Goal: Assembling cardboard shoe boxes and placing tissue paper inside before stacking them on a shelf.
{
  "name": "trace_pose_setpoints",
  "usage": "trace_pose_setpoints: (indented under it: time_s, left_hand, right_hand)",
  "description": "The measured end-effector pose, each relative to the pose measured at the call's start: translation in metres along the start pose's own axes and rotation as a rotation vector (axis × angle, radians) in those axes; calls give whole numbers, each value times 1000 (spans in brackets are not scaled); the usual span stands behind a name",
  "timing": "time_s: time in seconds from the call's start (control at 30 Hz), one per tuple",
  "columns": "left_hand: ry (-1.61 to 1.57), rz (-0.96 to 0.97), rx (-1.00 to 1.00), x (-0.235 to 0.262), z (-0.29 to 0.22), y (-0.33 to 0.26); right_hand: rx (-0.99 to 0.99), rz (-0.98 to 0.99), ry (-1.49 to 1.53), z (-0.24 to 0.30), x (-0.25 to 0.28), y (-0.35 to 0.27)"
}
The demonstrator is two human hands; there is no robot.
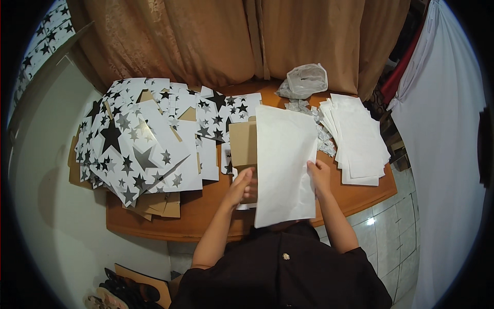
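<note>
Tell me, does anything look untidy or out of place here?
Yes. The star-printed sheets lie in a loose, fanned heap, some overhanging the table edge. The white stack is neater. Crumpled wrappers lie behind.

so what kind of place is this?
Probably a home used for hand craft work, not a factory. A small wooden table is pushed against brown curtains, with shoes on the tiled floor. Star-printed sheets and white sheets lie piled on the table.

Brown curtains (226,41), wooden table (170,219), white tiled floor (396,242)
</note>
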State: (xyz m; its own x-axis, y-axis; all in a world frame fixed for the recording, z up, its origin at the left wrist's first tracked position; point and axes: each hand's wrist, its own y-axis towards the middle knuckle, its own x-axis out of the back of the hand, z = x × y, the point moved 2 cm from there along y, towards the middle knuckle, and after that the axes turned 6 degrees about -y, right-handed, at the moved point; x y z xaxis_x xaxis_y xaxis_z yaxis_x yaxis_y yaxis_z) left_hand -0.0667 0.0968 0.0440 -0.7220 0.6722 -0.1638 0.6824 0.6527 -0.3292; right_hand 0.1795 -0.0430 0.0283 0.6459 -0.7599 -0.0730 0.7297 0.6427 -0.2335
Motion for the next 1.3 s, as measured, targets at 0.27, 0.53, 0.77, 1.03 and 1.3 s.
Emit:
trace_pose_setpoints:
  time_s: [0.27, 0.53, 0.77, 1.03, 1.3]
  left_hand:
    - [78, -70, 19, 6, 4, -18]
    - [970, -112, -838, -22, -42, -27]
    - [1453, 645, -875, -55, -9, 40]
    - [1575, 734, -760, -50, 21, 57]
    - [1363, 896, -713, -68, 34, 66]
  right_hand:
    - [310, -99, -928, 18, -4, -18]
    - [355, -43, -1060, 2, -2, -27]
    - [335, -51, -874, 7, -1, -33]
    - [461, -97, -1029, -5, 8, -27]
    - [583, -65, -1340, 0, -3, -37]
